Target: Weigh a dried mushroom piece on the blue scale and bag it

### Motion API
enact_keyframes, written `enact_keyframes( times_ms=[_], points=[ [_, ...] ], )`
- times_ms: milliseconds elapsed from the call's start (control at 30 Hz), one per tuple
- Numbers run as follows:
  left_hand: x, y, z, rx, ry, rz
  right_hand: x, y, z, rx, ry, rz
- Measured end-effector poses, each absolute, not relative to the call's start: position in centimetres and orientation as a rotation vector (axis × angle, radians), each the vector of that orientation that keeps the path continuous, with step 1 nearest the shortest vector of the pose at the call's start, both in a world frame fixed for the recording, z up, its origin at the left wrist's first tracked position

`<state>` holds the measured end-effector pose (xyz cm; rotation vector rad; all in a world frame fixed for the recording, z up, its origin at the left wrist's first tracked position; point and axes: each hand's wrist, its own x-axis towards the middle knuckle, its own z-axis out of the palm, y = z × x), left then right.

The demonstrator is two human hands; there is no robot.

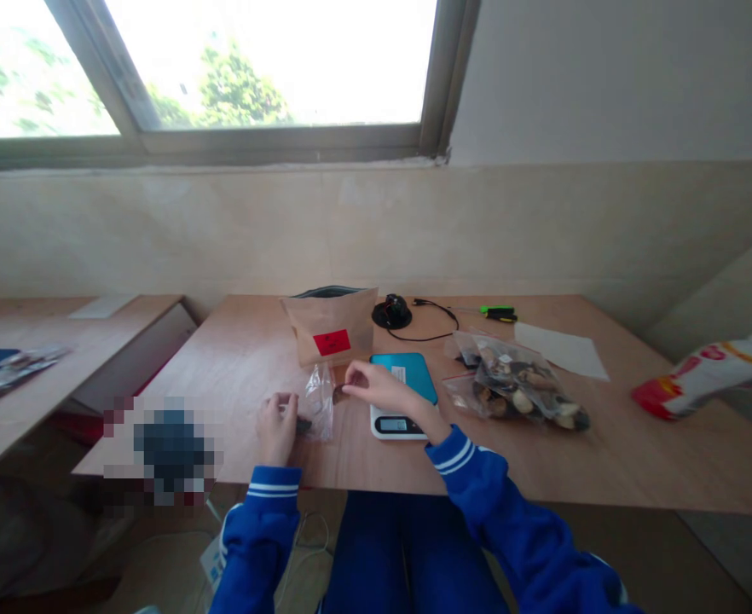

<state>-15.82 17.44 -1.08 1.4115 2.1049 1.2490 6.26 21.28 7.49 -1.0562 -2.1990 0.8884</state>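
Observation:
My left hand (277, 426) is closed on the near left side of a small clear plastic bag (321, 401) lying on the table. Something dark (303, 425) shows by its fingertips, seemingly inside the bag. Over the bag's right edge, my right hand (373, 384) pinches a small dark brown piece (338, 393) between thumb and fingers; its kind is too small to make out. Under my right wrist sits a kitchen scale (384, 433) with a blue top and a lit display, partly covered by that hand.
Behind the bag stands a brown paper pouch (299, 328) with a red label. To the right are clear bags of dried pieces (517, 384), white paper (564, 350), screwdrivers (499, 313), a black cable (456, 322) and a black round device (392, 312). A white-red bottle (702, 379) lies far right.

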Motion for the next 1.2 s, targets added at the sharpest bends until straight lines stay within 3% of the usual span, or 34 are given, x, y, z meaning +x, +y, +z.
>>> enact_keyframes(
  times_ms=[167,300,500,700,900,1200],
  points=[
    [-15.0,16.4,-0.4,1.384,1.911,1.374,6.9,25.4,15.8,-0.736,-1.786,0.648],
    [-14.0,15.9,0.5,1.347,1.833,1.384,5.6,29.1,19.3,-0.71,-1.839,0.347],
    [-13.2,15.2,1.4,1.296,1.767,1.448,4.9,30.1,18.7,-0.736,-2.181,0.306],
    [-12.9,15.2,2.0,1.285,1.659,1.493,5.2,29.6,17.7,-0.724,-2.085,0.405],
    [-11.9,15.5,2.4,1.212,1.555,1.54,4.8,30.1,16.7,-0.718,-2.087,0.208],
    [-11.0,14.7,3.8,1.054,1.446,1.595,4.8,30.2,17.4,-1.05,-2.175,0.011]
  ],
)
